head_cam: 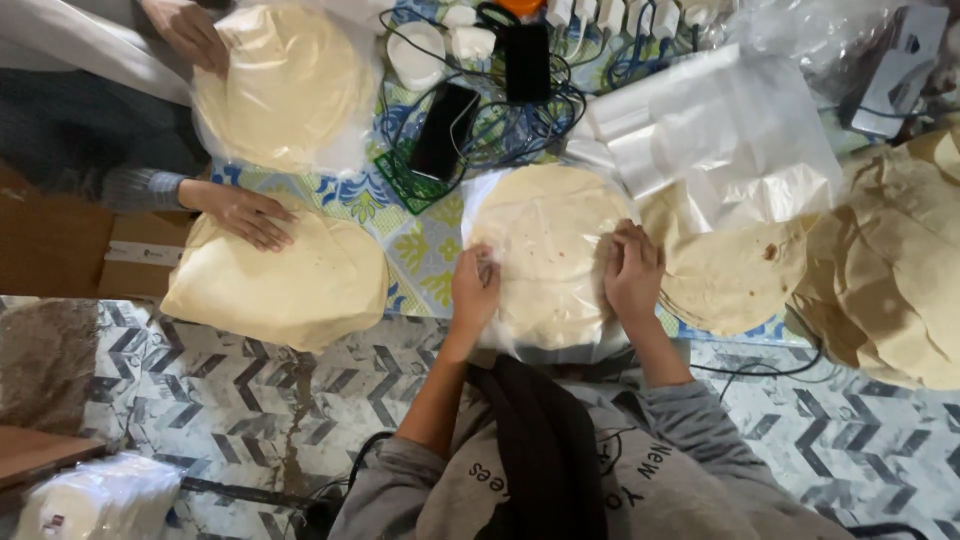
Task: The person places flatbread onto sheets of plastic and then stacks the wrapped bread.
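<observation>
At the far left, another person's hand [243,213] lies flat on a bare stack of flatbreads [285,285], with a second bagged stack [285,85] above it on the patterned bench [425,250]. In the middle, your left hand [475,290] pinches the clear plastic bag [490,345] at the left edge of the round flatbread stack [548,250] right in front of you, while your right hand [632,275], fingers curled, grips its right edge. Further right, loose flatbreads [740,280] lie beneath folded clear bags [720,130], and a bigger heap [900,270] lies at the far right.
</observation>
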